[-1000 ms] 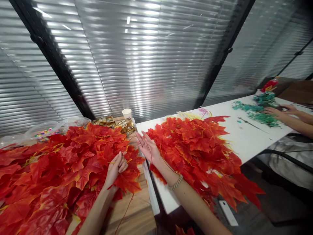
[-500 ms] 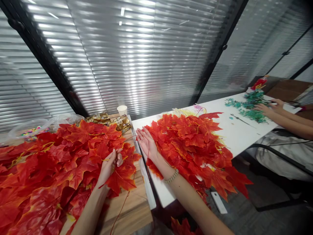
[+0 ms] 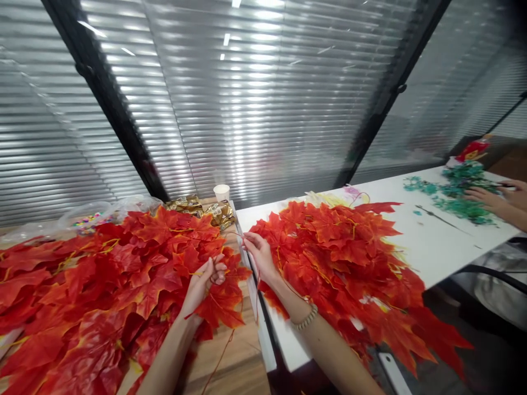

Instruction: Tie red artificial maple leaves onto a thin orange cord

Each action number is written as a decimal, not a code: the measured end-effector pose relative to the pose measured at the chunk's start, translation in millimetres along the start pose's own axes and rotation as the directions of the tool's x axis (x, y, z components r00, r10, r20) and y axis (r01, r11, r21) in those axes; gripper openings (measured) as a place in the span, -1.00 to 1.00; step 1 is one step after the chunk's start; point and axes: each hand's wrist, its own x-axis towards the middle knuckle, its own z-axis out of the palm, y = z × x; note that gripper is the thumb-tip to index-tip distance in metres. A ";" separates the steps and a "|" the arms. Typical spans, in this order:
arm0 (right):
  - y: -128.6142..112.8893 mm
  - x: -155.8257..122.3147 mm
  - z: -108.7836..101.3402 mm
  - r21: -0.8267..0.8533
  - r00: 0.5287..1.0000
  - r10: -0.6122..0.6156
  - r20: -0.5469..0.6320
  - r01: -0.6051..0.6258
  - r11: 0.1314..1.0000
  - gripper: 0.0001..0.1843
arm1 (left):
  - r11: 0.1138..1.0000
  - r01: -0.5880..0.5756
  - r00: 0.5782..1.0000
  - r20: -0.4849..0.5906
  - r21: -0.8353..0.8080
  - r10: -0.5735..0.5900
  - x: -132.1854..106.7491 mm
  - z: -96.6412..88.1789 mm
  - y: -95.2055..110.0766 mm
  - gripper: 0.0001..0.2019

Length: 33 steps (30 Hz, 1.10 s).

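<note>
Your left hand (image 3: 209, 276) is curled closed, apparently pinching the string (image 3: 234, 232); your right hand (image 3: 262, 257) pinches it with fingertips together. It runs slack between them, likely light and limp: grip short. Red leaves (image 3: 329, 241) lie beyond.

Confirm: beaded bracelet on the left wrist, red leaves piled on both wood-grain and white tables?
Wrong wrist: the head view shows the beaded bracelet on the right wrist. Red leaves are piled on both wood-grain table and white table.
</note>
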 end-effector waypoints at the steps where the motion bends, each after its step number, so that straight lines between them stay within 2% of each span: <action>1: 0.3 -1.0 0.1 -0.103 0.999 -0.050 0.015 0.051 0.993 -0.80 | 1.000 0.006 1.000 0.010 0.009 -0.007 0.0 -0.6 -0.1 -0.54; 4: -2.3 -3.2 -0.8 -0.341 0.974 -0.214 0.071 0.225 0.913 -0.83 | 1.000 0.008 0.999 0.048 0.018 -0.009 -0.6 -1.2 0.9 -0.49; 9: -15.0 -5.5 -3.0 -0.536 0.908 -0.393 0.145 0.406 0.740 -0.79 | 1.000 0.002 0.993 0.114 -0.025 0.001 -2.2 -1.3 1.9 -0.48; 16: -35.3 -11.9 -5.1 -0.621 0.817 -0.538 0.206 0.534 0.574 -0.74 | 0.999 -0.050 0.977 0.206 0.006 0.048 -6.3 -0.5 2.5 -0.59; 21: -37.1 -12.4 -7.7 -0.676 0.750 -0.626 0.213 0.576 0.460 -0.73 | 0.996 -0.086 0.978 0.194 0.039 0.077 -10.8 1.6 4.7 -0.56; 25: -31.2 -18.4 -1.3 -0.708 0.734 -0.620 0.278 0.592 0.384 -0.75 | 0.995 -0.056 0.992 0.122 0.088 0.045 -10.5 2.8 4.1 -0.56; 27: -28.7 -26.5 5.4 -0.665 0.737 -0.593 0.326 0.624 0.410 -0.76 | 0.993 -0.042 0.996 0.087 0.113 0.033 -9.6 4.1 3.2 -0.57; 29: -26.4 -36.4 13.2 -0.585 0.753 -0.542 0.373 0.644 0.493 -0.79 | 0.990 -0.046 0.997 0.069 0.135 0.037 -8.9 6.0 2.2 -0.57; 31: -23.9 -45.3 20.4 -0.516 0.789 -0.461 0.407 0.615 0.597 -0.83 | 0.987 -0.061 0.997 0.047 0.150 0.055 -9.0 7.9 1.4 -0.55; 33: -21.0 -51.2 26.1 -0.472 0.844 -0.354 0.402 0.523 0.710 -0.85 | 0.981 -0.086 0.996 0.017 0.173 0.084 -9.7 9.2 1.2 -0.53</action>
